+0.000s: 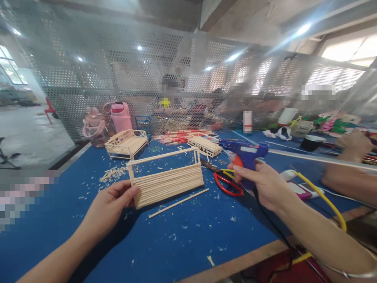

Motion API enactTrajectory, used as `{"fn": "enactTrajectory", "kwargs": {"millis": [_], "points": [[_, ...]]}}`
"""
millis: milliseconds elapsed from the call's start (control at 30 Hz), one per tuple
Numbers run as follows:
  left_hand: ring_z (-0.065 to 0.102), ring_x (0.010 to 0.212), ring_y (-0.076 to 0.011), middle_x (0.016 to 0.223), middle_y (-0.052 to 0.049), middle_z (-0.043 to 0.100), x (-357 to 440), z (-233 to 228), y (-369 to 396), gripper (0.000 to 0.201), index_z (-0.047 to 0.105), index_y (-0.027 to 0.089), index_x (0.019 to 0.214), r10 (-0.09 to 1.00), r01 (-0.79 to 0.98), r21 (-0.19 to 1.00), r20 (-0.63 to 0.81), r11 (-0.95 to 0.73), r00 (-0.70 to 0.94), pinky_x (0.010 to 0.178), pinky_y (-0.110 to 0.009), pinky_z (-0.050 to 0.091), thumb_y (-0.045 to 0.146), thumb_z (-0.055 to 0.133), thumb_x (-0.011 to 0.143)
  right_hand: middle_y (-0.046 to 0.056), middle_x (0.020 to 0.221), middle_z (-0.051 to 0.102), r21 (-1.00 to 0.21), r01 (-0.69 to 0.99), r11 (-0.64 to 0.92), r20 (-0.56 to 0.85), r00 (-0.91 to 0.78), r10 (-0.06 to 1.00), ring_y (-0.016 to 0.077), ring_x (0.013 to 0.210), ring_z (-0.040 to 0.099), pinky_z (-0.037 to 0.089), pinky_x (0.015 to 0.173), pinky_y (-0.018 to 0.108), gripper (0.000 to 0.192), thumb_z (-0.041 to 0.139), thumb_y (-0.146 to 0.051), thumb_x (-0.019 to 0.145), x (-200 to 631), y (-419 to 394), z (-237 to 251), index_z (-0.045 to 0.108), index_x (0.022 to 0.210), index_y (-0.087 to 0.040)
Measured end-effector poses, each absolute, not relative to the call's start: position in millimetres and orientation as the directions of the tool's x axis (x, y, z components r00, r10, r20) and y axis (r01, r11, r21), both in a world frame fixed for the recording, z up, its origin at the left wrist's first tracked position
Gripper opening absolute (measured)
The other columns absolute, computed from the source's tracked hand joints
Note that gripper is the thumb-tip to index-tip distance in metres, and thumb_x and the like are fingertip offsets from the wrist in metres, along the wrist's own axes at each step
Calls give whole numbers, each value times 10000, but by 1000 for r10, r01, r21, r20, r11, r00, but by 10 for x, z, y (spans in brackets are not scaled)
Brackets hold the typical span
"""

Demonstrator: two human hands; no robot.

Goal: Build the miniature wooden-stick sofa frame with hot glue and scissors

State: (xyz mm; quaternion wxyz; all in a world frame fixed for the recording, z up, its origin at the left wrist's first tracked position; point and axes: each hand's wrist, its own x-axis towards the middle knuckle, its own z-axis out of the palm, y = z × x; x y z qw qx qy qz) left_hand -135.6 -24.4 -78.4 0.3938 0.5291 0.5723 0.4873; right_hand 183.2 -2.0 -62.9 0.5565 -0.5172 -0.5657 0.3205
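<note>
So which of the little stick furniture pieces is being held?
The unfinished stick frame, gripped by the left hand. The finished stick bench and another piece sit untouched behind.

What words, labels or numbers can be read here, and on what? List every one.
None can be read.
Glue gun in the right hand: no print shows on its blue body.
Pink bottle: no legible label.
White container with a dark patch behind the mesh screen: too blurred to read.
Wooden stick frame held by the left hand: bare wood, no marking.
</note>
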Motion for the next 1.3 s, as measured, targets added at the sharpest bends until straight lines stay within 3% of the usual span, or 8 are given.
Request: {"fn": "enactTrajectory", "kwargs": {"millis": [100, 200, 367, 567, 667, 833, 1000, 1300], "points": [[648, 610, -182, 719, -45, 715, -1362, -713, -254, 310, 657, 175, 732, 985, 85, 992, -81, 95, -154, 594, -285, 538, 418, 750, 563, 0, 678, 618, -978, -98, 183, 171, 117, 978, 99, 514, 504, 442, 497, 246, 363, 759, -405, 507, 1662, 179, -589, 572, 728, -185], [645, 561, -174, 662, -28, 699, -1352, -660, -260, 311, 610, 183, 772, 963, 47, 981, -176, 189, -205, 552, -274, 523, 338, 755, 544, 13, 737, 637, -972, -160, 174, 160, 101, 982, 100, 534, 525, 436, 486, 235, 388, 764, -378, 493, 1544, 387, -597, 563, 763, -184], [521, 406, -149, 465, 43, 576, -1422, -627, -211, 398, 579, 196, 829, 936, 534, 825, 19, 183, -351, 389, -233, 346, 511, 669, 604, 35, 677, 632, -878, 268, 397, 441, 130, 888, 162, 551, 549, 453, 543, 310, 261, 612, -416, 663, 1508, 601, -763, 568, 775, -184], [616, 805, -263, 844, -93, 687, -1261, -521, -309, 357, 660, 197, 824, 825, 886, 460, 473, 67, -308, 711, -329, 458, 511, 512, 742, 92, 929, 660, -452, 618, 643, 799, -39, 600, 238, 876, 596, 469, 788, 370, 234, 553, -219, 672, 1576, 497, -879, 575, 904, -197], [617, 809, -227, 891, -63, 705, -731, -520, -465, 413, 685, 205, 851, 964, 718, 684, 258, -130, -71, 710, -304, 464, 535, 440, 803, 108, 952, 647, -306, 683, 663, 865, -91, 493, 251, 912, 588, 474, 795, 375, 263, 509, -162, 677, 1549, 389, -891, 562, 933, -190], [621, 681, -162, 751, -64, 701, 114, -604, -579, 484, 664, 154, 816, 939, 170, 969, -218, 178, 265, 646, -272, 475, 612, 536, 733, 126, 986, 628, -250, 702, 667, 872, -136, 471, 250, 930, 588, 486, 785, 353, 317, 472, -112, 683, 1488, 283, -915, 548, 986, -166], [551, 524, -110, 556, -11, 619, 271, -585, -577, 475, 622, 143, 674, 961, -59, 971, -220, 232, 170, 608, -258, 459, 605, 687, 587, 124, 960, 633, -231, 688, 688, 893, -130, 430, 250, 903, 596, 505, 738, 344, 325, 463, -104, 683, 1484, 281, -925, 552, 992, -152], [518, 475, -91, 494, 11, 582, 262, -554, -557, 493, 618, 135, 627, 974, -98, 972, -203, 213, 100, 547, -225, 412, 595, 738, 496, 123, 955, 649, -210, 703, 680, 896, -140, 422, 243, 896, 607, 514, 728, 326, 310, 471, -103, 709, 1467, 299, -919, 574, 999, -143]]}}
